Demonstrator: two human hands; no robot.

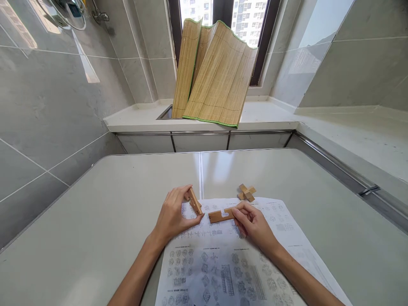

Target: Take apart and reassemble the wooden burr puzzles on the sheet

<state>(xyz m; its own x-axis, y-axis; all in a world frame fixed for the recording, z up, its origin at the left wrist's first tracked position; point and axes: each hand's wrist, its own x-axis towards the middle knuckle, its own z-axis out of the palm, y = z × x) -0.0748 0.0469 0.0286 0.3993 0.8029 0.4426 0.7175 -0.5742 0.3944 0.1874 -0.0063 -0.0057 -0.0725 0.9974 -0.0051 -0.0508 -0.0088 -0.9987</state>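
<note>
My left hand (pixel 175 214) holds some joined wooden pieces (pixel 194 202) between thumb and fingers, tilted above the top left of a printed sheet. In my right hand (pixel 250 221) is a notched wooden bar (pixel 218 216), pinched at its right end, its free end pointing left toward the left hand's pieces without touching them. The large paper sheet (pixel 204 255) shows rows of small puzzle drawings and text and lies under both hands. Beyond its top edge, a cross-shaped wooden assembly (pixel 246 192) rests on the table.
The pale glossy table (pixel 111 221) has a seam down its middle. Behind it, a rolled-out bamboo mat (pixel 219 76) leans against the window on a white ledge (pixel 137 117). Grey tiled walls stand on both sides, with a metal rail (pixel 338 163) along the right.
</note>
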